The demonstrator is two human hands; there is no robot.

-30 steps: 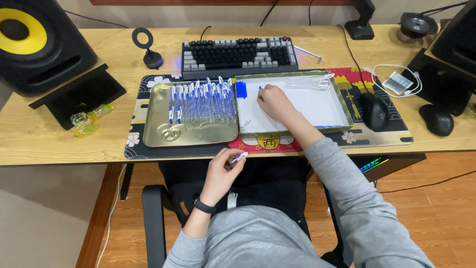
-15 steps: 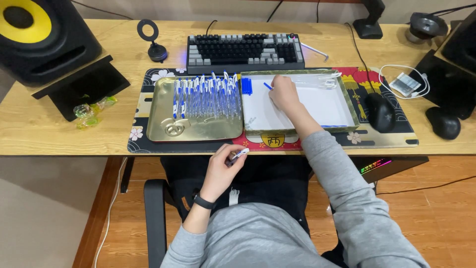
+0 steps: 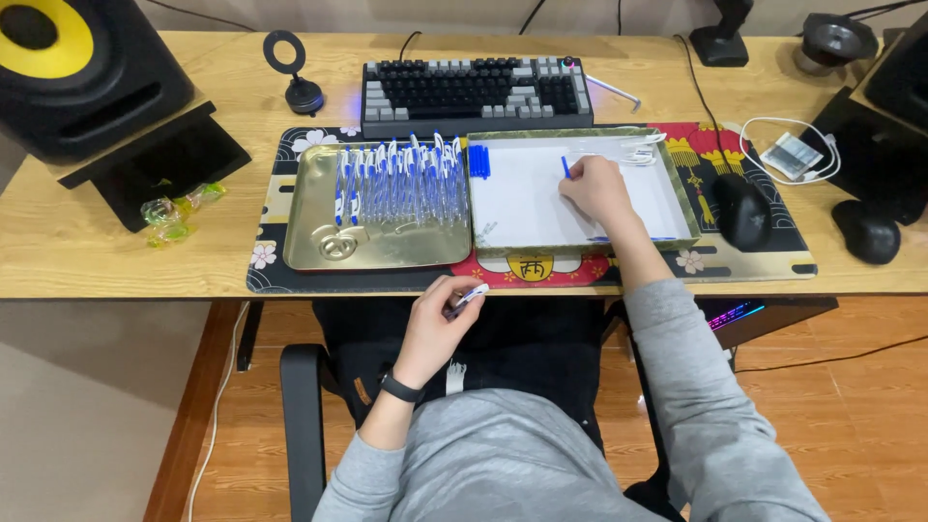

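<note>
Wooden worktop (image 3: pixel 97 256) seen from above. The left hand (image 3: pixel 435 324), below the worktop edge, holds a pen body (image 3: pixel 469 298). The right hand (image 3: pixel 597 188) grips a blue pen cap (image 3: pixel 565 166) inside the white tray (image 3: pixel 527 203). A gold tray (image 3: pixel 319 217) beside it holds a row of pens (image 3: pixel 401 179). A keyboard (image 3: pixel 474 92) lies behind both trays.

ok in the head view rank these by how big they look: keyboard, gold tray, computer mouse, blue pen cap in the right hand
1. Gold tray and keyboard: close in size, and the keyboard lies farther from the camera, so I won't rank them.
2. Computer mouse.
3. Blue pen cap held by the right hand, mostly hidden.
</note>
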